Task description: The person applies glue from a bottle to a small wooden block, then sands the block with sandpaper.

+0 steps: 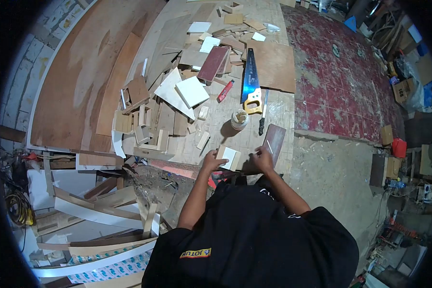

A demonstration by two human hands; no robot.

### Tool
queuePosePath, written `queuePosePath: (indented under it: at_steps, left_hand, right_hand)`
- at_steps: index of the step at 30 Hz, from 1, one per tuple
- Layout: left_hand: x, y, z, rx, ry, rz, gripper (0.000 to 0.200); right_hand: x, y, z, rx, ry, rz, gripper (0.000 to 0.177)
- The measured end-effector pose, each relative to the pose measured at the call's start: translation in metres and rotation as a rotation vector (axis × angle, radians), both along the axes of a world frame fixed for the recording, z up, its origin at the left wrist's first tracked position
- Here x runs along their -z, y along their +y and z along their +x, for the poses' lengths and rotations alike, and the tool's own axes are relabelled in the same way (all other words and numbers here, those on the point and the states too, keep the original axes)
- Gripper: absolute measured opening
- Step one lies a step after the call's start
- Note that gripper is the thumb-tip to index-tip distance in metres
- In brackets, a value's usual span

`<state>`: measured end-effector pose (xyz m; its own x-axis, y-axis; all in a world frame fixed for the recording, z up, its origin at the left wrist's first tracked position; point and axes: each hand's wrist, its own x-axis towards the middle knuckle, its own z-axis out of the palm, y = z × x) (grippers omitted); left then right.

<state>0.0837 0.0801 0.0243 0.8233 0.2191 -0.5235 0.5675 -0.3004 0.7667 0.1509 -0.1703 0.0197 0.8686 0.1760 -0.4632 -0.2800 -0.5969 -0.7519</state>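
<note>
My left hand (pixel 213 162) grips the left side of a small wooden piece with a white face (pixel 230 157), close to the bench's front edge. To its right my right hand (pixel 262 160) is held with its fingers curled together; what they hold, if anything, cannot be made out. A thin pale stick (pixel 269 146) shows just beyond that hand, over a dark reddish-brown board (pixel 275 139). An opened jar (pixel 239 119) stands beyond both hands. Left of the wooden piece lie a pencil-like stick (pixel 205 145) and a small wood block (pixel 202 139).
A handsaw (pixel 251 81) with a yellow handle, a narrow dark-handled tool (pixel 263 117) and a red utility knife (pixel 225 91) lie on the bench (pixel 177 152). Wood offcuts (pixel 212 63) pile up at the back. Wooden frames (pixel 141 125) stand left, with scrap strips (pixel 101 211) below.
</note>
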Motion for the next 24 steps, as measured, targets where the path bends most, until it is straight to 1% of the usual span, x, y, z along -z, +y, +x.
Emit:
queuePosePath:
  at_steps: [1, 2, 3, 5, 6, 8, 9, 11, 12, 14, 15, 17, 18, 20, 23, 24]
  left_hand:
    - [0.000, 0.000, -0.002, -0.101, -0.006, -0.225, 0.060]
    - [0.000, -0.001, -0.005, -0.203, -0.008, -0.450, 0.061]
    - [0.006, 0.000, -0.009, -0.197, -0.006, -0.453, 0.061]
    - [0.017, 0.000, -0.018, -0.187, -0.178, -0.572, 0.064]
    - [0.019, -0.002, -0.022, -0.184, -0.176, -0.574, 0.064]
    - [0.024, -0.006, -0.030, -0.167, -0.342, -0.462, 0.064]
    - [0.023, -0.010, -0.033, -0.167, -0.341, -0.463, 0.064]
    - [0.020, -0.019, -0.039, -0.282, -0.252, -0.323, 0.065]
    - [0.026, -0.023, -0.042, -0.284, -0.252, -0.324, 0.065]
    - [0.039, -0.031, -0.045, -0.340, -0.268, -0.239, 0.064]
    - [0.035, -0.037, -0.044, -0.342, -0.269, -0.242, 0.064]
    - [0.028, -0.048, -0.043, -0.390, -0.372, -0.150, 0.064]
    - [0.027, -0.051, -0.042, -0.394, -0.372, -0.152, 0.064]
    - [0.025, -0.053, -0.038, -0.416, -0.442, -0.271, 0.064]
    - [0.015, -0.054, -0.033, -0.445, -0.435, -0.286, 0.065]
    - [0.020, -0.054, -0.032, -0.446, -0.437, -0.289, 0.065]
  right_hand:
    - [-0.009, -0.009, 0.002, 0.016, -0.231, -0.208, 0.027]
    - [-0.013, -0.016, 0.005, 0.078, -0.296, -0.284, 0.023]
    - [-0.013, -0.024, 0.007, 0.139, -0.360, -0.359, 0.021]
    - [-0.013, -0.038, 0.011, 0.171, -0.343, -0.362, 0.022]
    - [-0.014, -0.043, 0.012, 0.156, -0.344, -0.387, 0.022]
    - [-0.013, -0.046, 0.013, 0.137, -0.309, -0.428, 0.023]
    - [-0.013, -0.046, 0.014, 0.137, -0.308, -0.430, 0.023]
    - [-0.012, -0.046, 0.014, 0.120, -0.296, -0.433, 0.024]
    - [-0.008, -0.046, 0.014, 0.118, -0.297, -0.434, 0.024]
    - [0.002, -0.046, 0.015, 0.081, -0.332, -0.463, 0.023]
    - [0.001, -0.045, 0.014, 0.079, -0.333, -0.466, 0.023]
    - [0.001, -0.042, 0.013, 0.100, -0.324, -0.463, 0.022]
    - [0.003, -0.042, 0.013, 0.096, -0.325, -0.466, 0.022]
    - [0.007, -0.041, 0.013, 0.119, -0.335, -0.467, 0.022]
    - [0.001, -0.043, 0.016, 0.118, -0.349, -0.406, 0.020]
    - [-0.002, -0.044, 0.017, 0.118, -0.352, -0.407, 0.020]
